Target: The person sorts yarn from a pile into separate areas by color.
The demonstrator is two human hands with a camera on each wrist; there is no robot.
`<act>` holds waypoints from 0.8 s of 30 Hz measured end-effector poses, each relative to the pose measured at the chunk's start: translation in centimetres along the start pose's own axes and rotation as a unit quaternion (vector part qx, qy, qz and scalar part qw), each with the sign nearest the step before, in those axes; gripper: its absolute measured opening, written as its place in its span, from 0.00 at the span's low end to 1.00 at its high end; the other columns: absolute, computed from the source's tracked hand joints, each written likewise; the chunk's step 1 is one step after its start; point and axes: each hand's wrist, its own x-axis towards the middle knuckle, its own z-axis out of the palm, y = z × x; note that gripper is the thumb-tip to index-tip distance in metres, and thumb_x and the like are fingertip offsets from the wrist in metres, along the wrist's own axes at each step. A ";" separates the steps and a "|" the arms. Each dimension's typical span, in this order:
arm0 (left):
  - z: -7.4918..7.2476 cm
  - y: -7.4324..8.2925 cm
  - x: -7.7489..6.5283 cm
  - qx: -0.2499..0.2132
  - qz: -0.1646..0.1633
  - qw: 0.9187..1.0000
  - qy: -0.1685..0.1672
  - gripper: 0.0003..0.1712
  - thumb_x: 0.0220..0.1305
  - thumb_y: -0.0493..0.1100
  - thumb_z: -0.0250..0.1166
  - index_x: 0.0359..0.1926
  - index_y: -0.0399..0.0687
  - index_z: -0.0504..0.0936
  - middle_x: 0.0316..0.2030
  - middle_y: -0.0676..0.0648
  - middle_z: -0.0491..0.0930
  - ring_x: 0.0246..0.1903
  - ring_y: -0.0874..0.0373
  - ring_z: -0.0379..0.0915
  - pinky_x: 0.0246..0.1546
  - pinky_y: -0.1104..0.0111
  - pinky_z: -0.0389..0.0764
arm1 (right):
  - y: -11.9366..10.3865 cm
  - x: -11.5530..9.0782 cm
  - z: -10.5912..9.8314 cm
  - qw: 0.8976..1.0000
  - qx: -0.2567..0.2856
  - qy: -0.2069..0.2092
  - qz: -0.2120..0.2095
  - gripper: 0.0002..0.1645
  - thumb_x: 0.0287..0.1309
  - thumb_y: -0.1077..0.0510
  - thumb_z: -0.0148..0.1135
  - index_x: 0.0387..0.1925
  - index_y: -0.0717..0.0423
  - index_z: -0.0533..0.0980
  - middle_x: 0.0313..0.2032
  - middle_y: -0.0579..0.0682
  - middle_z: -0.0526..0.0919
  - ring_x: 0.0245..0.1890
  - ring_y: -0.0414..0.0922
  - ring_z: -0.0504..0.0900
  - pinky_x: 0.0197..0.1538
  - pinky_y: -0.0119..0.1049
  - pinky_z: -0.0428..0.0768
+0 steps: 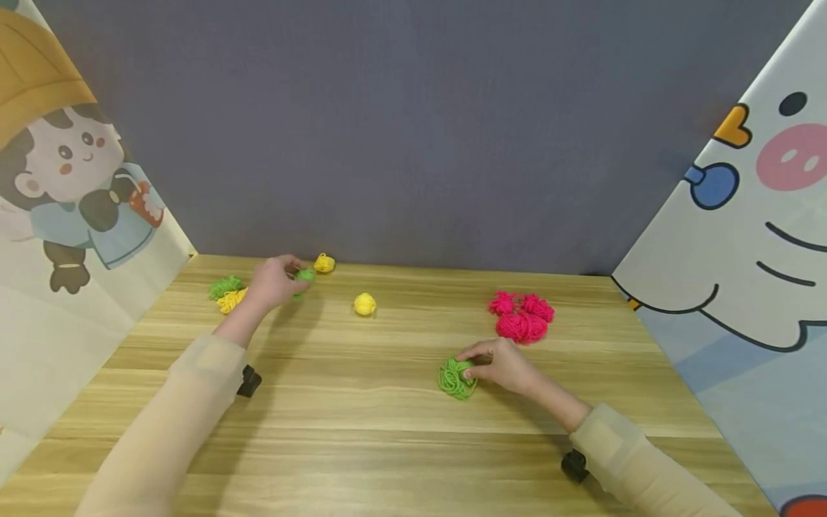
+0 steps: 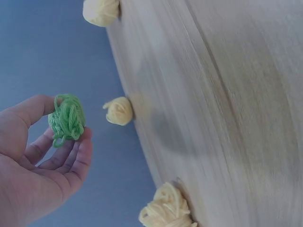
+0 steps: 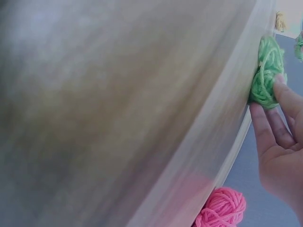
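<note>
Green yarn ball (image 2: 68, 118): pinched by the left hand (image 1: 273, 281) between thumb and fingertips, raised off the desk (image 1: 362, 438) near its back edge. Looped green yarn (image 1: 454, 380): gripped by the right hand (image 1: 504, 365), thumb and fingers about its right side, right of centre; whether its full weight is on the desk is hard to tell. Back edge: meets a grey panel (image 1: 413, 143); one yellow ball (image 1: 324, 263) sits close to it, just right of the left hand; a second yellow ball (image 1: 365, 304) lies farther forward. Left edge: green bundle (image 1: 225, 287) and yellow bundle (image 1: 230, 301) lie together near the back corner. Right side: pink yarn cluster (image 1: 522, 317), just beyond the right hand. Open room: wide stretch of desk between the hands, running to the bottom of the head view; more between pink yarn cluster and right edge
</note>
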 end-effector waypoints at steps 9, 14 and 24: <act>-0.1 1.4 -1.3 -0.005 0.019 1.000 0.008 0.24 0.61 0.43 0.64 0.55 0.36 0.72 0.50 0.36 0.75 0.49 0.42 0.73 0.46 0.52 0.78 | 0.0 0.0 0.0 1.000 0.001 -0.002 0.003 0.15 0.48 0.56 0.71 0.42 0.48 0.84 0.45 0.48 0.85 0.50 0.49 0.81 0.52 0.43 0.80; 0.1 2.5 -2.1 -0.016 0.036 0.999 0.016 0.24 0.60 0.43 0.65 0.55 0.37 0.72 0.47 0.38 0.76 0.46 0.45 0.74 0.43 0.56 0.80 | 0.1 0.0 0.0 1.000 0.004 -0.003 0.003 0.15 0.48 0.56 0.71 0.42 0.49 0.83 0.45 0.49 0.85 0.50 0.50 0.81 0.52 0.41 0.80; 1.1 4.4 -3.5 -0.020 0.082 0.995 0.059 0.20 0.56 0.40 0.68 0.49 0.39 0.77 0.42 0.41 0.78 0.40 0.49 0.75 0.37 0.59 0.81 | 0.1 0.0 0.0 1.000 0.005 -0.001 0.000 0.15 0.48 0.56 0.71 0.42 0.49 0.83 0.45 0.48 0.85 0.50 0.49 0.81 0.52 0.41 0.80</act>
